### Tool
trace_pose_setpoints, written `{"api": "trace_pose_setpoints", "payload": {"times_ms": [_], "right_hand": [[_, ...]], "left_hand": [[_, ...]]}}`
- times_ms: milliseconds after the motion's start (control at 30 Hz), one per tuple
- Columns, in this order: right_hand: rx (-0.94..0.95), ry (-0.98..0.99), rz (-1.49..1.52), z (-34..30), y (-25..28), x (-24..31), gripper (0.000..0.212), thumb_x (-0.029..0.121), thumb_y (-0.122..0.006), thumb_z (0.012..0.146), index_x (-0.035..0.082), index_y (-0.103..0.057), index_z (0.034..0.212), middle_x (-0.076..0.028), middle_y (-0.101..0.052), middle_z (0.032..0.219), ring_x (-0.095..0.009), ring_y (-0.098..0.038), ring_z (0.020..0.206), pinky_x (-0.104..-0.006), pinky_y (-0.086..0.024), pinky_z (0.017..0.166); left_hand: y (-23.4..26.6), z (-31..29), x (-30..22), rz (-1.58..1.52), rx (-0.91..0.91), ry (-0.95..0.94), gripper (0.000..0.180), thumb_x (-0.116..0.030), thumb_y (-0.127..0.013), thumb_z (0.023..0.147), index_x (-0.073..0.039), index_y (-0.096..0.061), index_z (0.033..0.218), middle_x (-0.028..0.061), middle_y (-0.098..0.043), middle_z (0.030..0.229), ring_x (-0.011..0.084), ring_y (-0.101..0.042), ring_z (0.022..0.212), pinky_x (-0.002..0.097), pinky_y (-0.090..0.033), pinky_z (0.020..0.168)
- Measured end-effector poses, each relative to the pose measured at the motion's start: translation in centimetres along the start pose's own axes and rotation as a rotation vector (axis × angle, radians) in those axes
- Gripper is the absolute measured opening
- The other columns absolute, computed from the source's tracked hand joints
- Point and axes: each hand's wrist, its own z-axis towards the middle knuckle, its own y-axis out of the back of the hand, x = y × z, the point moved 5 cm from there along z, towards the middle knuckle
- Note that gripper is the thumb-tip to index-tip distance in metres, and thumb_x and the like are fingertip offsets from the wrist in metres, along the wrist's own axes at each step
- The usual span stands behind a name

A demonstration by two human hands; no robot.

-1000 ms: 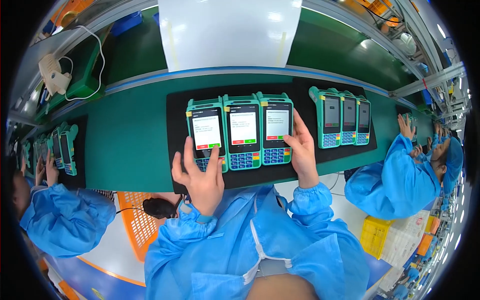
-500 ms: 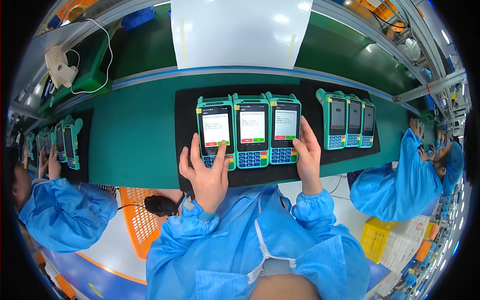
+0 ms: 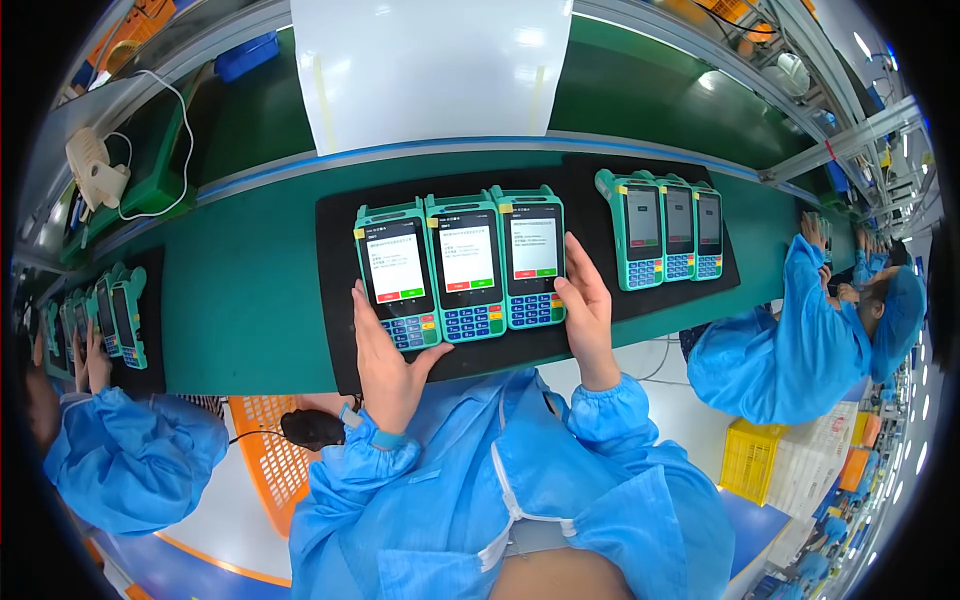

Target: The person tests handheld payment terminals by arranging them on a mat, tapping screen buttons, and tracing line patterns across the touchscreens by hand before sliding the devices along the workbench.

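Three green handheld payment terminals stand side by side in a row before me, each with a lit white screen above a keypad. My left hand point(image 3: 392, 368) grips the lower left corner of the left terminal point(image 3: 400, 262), its fingers along the side and its thumb at the bottom edge. The middle terminal point(image 3: 468, 255) is untouched, pressed between its neighbours. On the right terminal point(image 3: 535, 250), my right hand point(image 3: 588, 315) holds the right edge, with the thumb near the keypad and the fingers down the side. The fingertips are partly hidden behind the cases.
Under the row lies a black mat point(image 3: 340, 310) on a green bench point(image 3: 235, 300). Further right, three more terminals point(image 3: 668, 235) with dim screens stand on another mat. A white board point(image 3: 430, 70) is behind. Co-workers in blue sit on both sides; an orange crate point(image 3: 268, 450) is below.
My left hand has moved from the left terminal's screen and keypad to its lower left corner. My right hand stays on the right terminal. The whole view has shifted slightly.
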Motion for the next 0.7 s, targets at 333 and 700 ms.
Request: {"api": "trace_pose_setpoints", "payload": {"times_ms": [333,700], "right_hand": [[-0.037,0.388,-0.858,-2.0,0.2,2.0,0.03,0.007,-0.056,0.089,0.006,-0.066,0.117,-0.021,-0.036,0.145,-0.036,-0.039,0.132,-0.0415,-0.034,0.106],[-0.068,0.383,-0.909,-1.9,-0.3,2.0,0.025,0.009,-0.055,0.091,0.008,-0.068,0.113,-0.021,-0.034,0.145,-0.038,-0.035,0.133,-0.0443,-0.033,0.106]], "left_hand": [[1.2,-0.2,-2.0,0.308,-0.07,-0.158,0.095,-0.028,-0.087,0.063,0.002,-0.037,0.138,0.031,-0.024,0.145,0.0489,-0.028,0.127,0.0542,-0.031,0.101],[1.3,-0.4,-2.0,0.399,-0.07,-0.174,0.075,-0.027,-0.086,0.063,-0.011,-0.055,0.129,0.0295,-0.023,0.147,0.0474,-0.024,0.128,0.0508,-0.031,0.102]]}}
